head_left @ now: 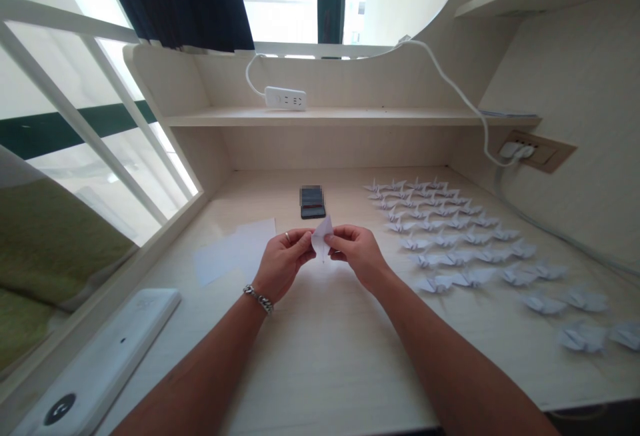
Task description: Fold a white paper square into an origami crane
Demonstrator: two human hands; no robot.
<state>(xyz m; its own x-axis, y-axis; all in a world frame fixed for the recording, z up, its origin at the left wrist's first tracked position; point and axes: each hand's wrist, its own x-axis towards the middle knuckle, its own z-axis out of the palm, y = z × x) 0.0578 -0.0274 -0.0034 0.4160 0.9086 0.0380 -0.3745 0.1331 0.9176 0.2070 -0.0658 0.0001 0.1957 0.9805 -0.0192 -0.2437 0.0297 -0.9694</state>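
A small piece of folded white paper point(323, 239) is held up between my two hands, a little above the desk. My left hand point(286, 254) pinches its left edge between thumb and fingers; a ring and a chain bracelet show on that side. From the other side my right hand point(357, 253) grips the paper's right edge with closed fingers. The paper narrows to a point at the top, and parts of it are hidden by my fingertips. Rows of white paper cranes point(450, 223) stand on the desk to the right of my hands.
Flat white paper sheets point(225, 256) lie left of my hands. A dark phone point(313, 203) lies just beyond them. A long white device point(100, 363) sits at the desk's left edge. A power strip point(285, 98) rests on the shelf point(345, 116); a white cable point(457, 89) runs to the wall socket.
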